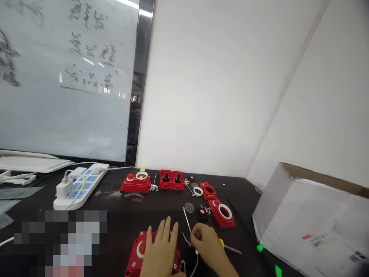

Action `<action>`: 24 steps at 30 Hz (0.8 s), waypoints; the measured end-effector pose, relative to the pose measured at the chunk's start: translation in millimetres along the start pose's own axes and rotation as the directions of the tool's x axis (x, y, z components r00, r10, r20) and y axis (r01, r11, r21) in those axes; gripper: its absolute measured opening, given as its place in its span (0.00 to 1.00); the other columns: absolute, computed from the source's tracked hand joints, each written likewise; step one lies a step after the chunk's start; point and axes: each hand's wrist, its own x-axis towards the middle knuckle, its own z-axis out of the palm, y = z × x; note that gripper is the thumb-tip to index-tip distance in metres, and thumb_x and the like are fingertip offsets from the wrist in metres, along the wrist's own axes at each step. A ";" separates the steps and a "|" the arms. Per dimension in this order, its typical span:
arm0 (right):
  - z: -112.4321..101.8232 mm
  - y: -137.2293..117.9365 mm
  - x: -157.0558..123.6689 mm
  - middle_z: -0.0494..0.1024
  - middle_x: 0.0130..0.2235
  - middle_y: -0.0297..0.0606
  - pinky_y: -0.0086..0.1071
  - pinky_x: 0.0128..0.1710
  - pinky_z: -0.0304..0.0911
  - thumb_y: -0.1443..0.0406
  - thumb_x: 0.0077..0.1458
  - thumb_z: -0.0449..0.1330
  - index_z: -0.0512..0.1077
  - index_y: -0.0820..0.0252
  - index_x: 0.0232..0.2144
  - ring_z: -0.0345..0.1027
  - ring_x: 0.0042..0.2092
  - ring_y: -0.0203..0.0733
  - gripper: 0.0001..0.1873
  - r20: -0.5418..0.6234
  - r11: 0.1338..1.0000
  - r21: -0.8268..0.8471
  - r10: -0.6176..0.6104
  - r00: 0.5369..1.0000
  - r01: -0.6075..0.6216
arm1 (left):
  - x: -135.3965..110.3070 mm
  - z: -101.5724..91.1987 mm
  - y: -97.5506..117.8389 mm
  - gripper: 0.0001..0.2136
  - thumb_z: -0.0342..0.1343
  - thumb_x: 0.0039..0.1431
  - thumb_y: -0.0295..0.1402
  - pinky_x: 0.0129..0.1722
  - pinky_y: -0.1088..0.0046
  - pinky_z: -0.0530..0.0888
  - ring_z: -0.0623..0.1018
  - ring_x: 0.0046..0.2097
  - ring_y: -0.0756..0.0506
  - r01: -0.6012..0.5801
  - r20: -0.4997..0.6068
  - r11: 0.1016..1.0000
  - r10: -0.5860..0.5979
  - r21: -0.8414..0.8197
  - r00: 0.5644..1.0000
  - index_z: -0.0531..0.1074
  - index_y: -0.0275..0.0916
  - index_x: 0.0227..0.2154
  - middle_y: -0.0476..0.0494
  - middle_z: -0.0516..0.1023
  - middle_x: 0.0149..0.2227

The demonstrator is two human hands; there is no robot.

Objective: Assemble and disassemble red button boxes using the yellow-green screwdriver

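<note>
My left hand [162, 246] lies with fingers spread on a red box [135, 256], which has a round red button in a white ring and screws at its corners. Much of the box's top is hidden under that hand. Just right of the box, my right hand [208, 244] is closed in a pinch at the lower end of a thin metal rod [186, 218]. White cord [196, 259] hangs below the pinching fingers. A screwdriver [232, 249] with a yellow handle lies partly behind my right hand. A clear disc [189, 207] and a black square part [201, 214] lie beyond it.
Further red boxes stand behind: one at left [135, 183], an opened one [172, 180] with black switches, and red covers [221, 214] at right. A power strip [91, 184] lies at left, a large white carton [305, 219] at right. Pixelation covers the lower left.
</note>
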 end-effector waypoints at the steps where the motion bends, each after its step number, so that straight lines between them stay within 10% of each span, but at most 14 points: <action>1: -1.5 -1.3 0.9 0.76 0.25 0.36 0.26 0.27 0.53 0.70 0.46 0.51 0.71 0.60 0.23 0.68 0.29 0.36 0.08 -0.025 0.999 -0.050 0.006 1.000 -0.008 | -1.3 -1.7 -1.2 0.40 0.60 0.38 0.38 0.54 0.43 0.53 0.57 0.60 0.29 0.015 -0.005 1.000 -0.015 0.005 1.000 0.56 0.37 0.58 0.33 0.53 0.61; 10: -1.0 -2.4 12.2 0.78 0.31 0.42 0.28 0.28 0.55 0.71 0.51 0.49 0.72 0.60 0.28 0.72 0.34 0.43 0.11 -0.130 0.922 -0.385 -0.011 0.991 -0.040 | -6.8 -23.7 -10.7 0.35 0.54 0.39 0.34 0.54 0.55 0.58 0.63 0.57 0.35 0.036 -0.045 0.999 -0.035 0.010 0.998 0.60 0.34 0.56 0.36 0.64 0.57; 24: 13.9 6.4 9.9 0.77 0.38 0.46 0.32 0.33 0.60 0.73 0.55 0.46 0.75 0.62 0.31 0.71 0.41 0.47 0.17 -0.044 0.848 -0.528 -0.067 0.997 0.034 | 4.0 -6.1 -39.3 0.35 0.59 0.42 0.48 0.56 0.57 0.58 0.64 0.57 0.36 -0.102 -0.180 0.987 0.078 -0.123 0.980 0.62 0.41 0.55 0.41 0.66 0.56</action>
